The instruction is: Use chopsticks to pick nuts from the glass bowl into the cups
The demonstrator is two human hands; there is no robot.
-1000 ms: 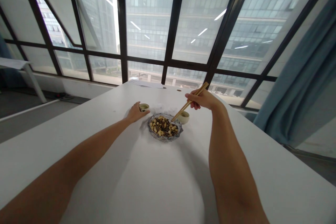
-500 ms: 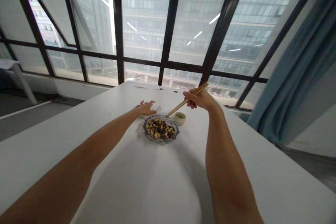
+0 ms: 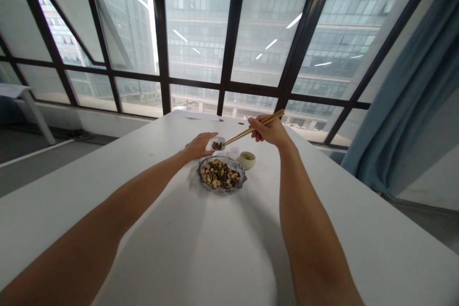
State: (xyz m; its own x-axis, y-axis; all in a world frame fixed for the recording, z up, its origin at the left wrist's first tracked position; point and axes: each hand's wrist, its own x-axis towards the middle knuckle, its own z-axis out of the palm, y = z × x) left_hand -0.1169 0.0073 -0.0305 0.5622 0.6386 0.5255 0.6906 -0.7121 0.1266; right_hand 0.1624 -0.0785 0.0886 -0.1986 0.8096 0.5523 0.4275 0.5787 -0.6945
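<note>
My left hand (image 3: 201, 145) is closed around the side of a small clear cup (image 3: 223, 139), tilted so that dark seeds (image 3: 216, 146) show inside it. With my right hand (image 3: 268, 130) I grip a pair of wooden chopsticks (image 3: 247, 131), whose tips reach the cup's mouth by the seeds. Just nearer to me stands a scalloped glass bowl (image 3: 221, 192) of mixed pale nuts and dark seeds (image 3: 220, 173). Beside its right rim sits a small cream cup (image 3: 247, 160). Part of another object behind my left hand is mostly hidden.
All this rests on a white table (image 3: 150, 158). Flat papers (image 3: 197, 115) lie at its far edge. Dark-framed windows (image 3: 201, 24) stand behind, with a blue curtain (image 3: 405, 91) at the right and another table (image 3: 21, 91) at the far left.
My left hand has taken hold of the small clear cup and tilted it up. The chopstick tips have risen from the bowl's rim to the cup's mouth.
</note>
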